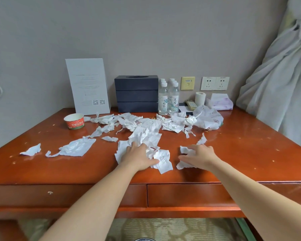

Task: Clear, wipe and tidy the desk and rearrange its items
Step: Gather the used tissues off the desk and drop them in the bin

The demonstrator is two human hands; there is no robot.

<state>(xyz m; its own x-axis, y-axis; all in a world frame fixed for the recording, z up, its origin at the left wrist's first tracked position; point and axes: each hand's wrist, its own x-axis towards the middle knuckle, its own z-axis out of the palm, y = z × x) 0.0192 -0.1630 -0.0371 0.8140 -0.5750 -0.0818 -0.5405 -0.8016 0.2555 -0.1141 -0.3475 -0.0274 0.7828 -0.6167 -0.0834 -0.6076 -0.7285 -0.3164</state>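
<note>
Standing upright, paper cup point(74, 121) sits beyond left hand point(139, 156) pressing scraps point(162, 162).

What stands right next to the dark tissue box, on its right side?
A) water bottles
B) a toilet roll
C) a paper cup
A: the water bottles stand close beside the tissue box on its right; the toilet roll is farther right.

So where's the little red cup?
In the head view the red cup stands upright on the left of the desk, just in front of the white sign card, beside the torn tissue scraps.
</note>
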